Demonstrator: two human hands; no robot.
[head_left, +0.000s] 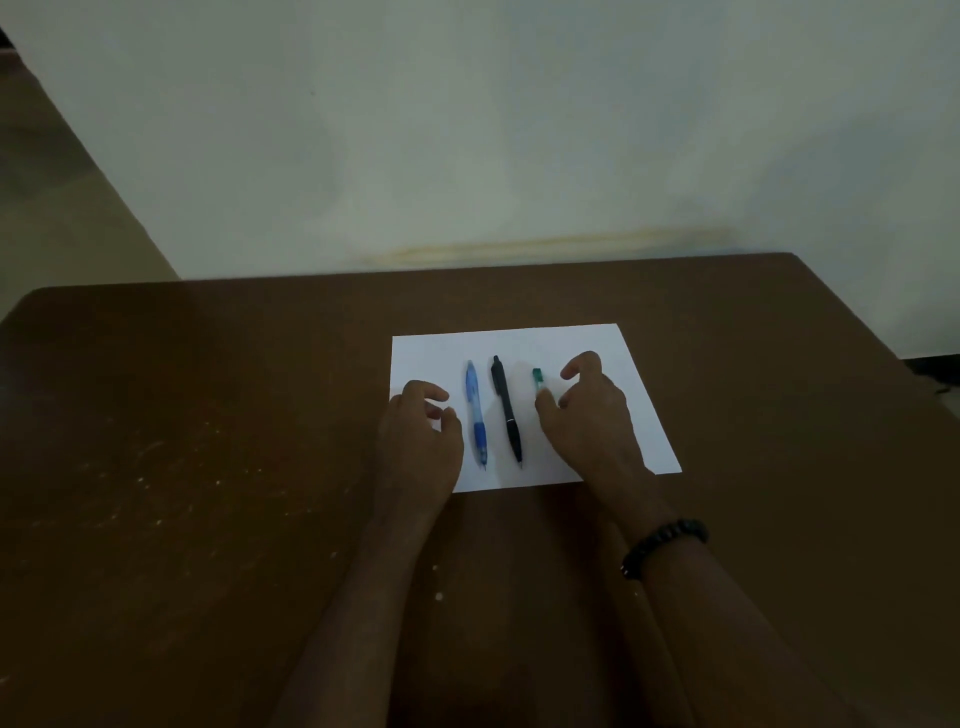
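Observation:
A white sheet of paper (571, 343) lies on the brown table (208, 415). On it a blue pen (475, 410) and a black pen (506, 410) lie side by side, tips toward me. To their right lies a green pen (538, 379); only its far end shows, and the rest is hidden under my right hand. My right hand (592, 421) hovers over it with the fingers loosely curled. The thumb tip is at the pen and the forefinger is apart from it. My left hand (421, 431) rests at the paper's left edge beside the blue pen, loosely curled and holding nothing.
A pale wall (467, 130) rises right behind the table's far edge. Floor shows past the table's left side. Small light specks dot the tabletop on the left. A dark bead bracelet (665, 545) circles my right wrist.

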